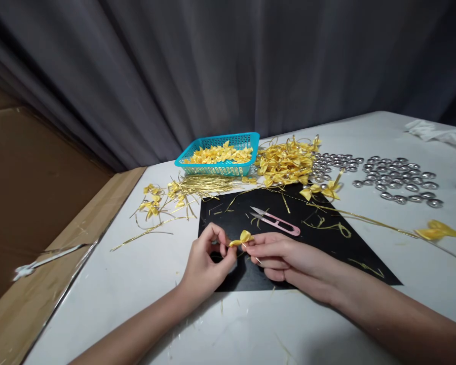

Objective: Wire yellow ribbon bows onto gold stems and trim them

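Over the black mat [247, 279], a small yellow ribbon bow [244, 237] is held up between both hands. My left hand [210, 258] pinches the bow's left end with thumb and forefinger. On the other side, my right hand [281, 253] grips its right end with the fingertips. A thin gold strand [258, 260] sticks out below my right fingers; where it joins the bow is hidden. Pink-handled thread snips [277, 222] lie on the mat just beyond the hands, blades pointing left. Loose gold tie pieces [342, 230] are scattered across the mat.
A turquoise basket [197, 170] of yellow bows stands at the back, with gold ties [209, 185] before it. To its right are a heap of tied bows [287, 159] and many silver oval beads [399, 177]. A cardboard box [79, 223] borders the left; white cloth [437, 133] lies far right.
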Demonstrator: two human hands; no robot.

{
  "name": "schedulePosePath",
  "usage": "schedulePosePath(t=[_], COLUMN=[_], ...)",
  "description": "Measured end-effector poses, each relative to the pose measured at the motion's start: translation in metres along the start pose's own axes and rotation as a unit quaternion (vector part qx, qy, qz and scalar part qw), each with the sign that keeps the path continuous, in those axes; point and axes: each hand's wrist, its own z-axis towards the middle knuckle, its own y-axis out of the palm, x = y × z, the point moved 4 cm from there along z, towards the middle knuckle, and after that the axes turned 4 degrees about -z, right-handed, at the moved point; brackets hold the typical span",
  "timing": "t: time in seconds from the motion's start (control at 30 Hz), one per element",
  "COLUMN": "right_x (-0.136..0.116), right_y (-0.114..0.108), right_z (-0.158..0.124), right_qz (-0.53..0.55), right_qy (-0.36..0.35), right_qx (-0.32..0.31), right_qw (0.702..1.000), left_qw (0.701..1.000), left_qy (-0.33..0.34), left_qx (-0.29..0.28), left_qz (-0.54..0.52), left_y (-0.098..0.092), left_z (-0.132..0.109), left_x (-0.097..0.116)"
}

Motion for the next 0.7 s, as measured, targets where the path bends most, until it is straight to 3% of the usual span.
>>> schedulePosePath(t=[0.23, 0.37, 0.47, 0.7], right_x=[-0.003, -0.0045, -0.004, -0.0074], right_y=[-0.0013, -0.0052, -0.0039, 0.0024], right_z=[-0.0006, 0.0004, -0.0004, -0.0017], right_qz=[0.016, 0.03, 0.015, -0.151], right_qy=[-0.002, 0.006, 0.001, -0.038], right_qx=[-0.015, -0.019, -0.031, 0.022], right_qw=[1.0, 0.999, 0.999, 0.988], left_qw=[0.993, 0.994, 0.995, 0.99], left_qy=[-0.074, -0.041, -0.025, -0.091], left_qx=[-0.078, -0.101, -0.093, -0.059], left_qz=[-0.041, -0.019, -0.022, -0.092], left_y=[0.0017, 0.0029, 0.0022, 0.0007], left_z=[0.0064, 0.0068, 0.0062, 0.0067], left_x=[-0.004, -0.0009, 0.0013, -0.0037])
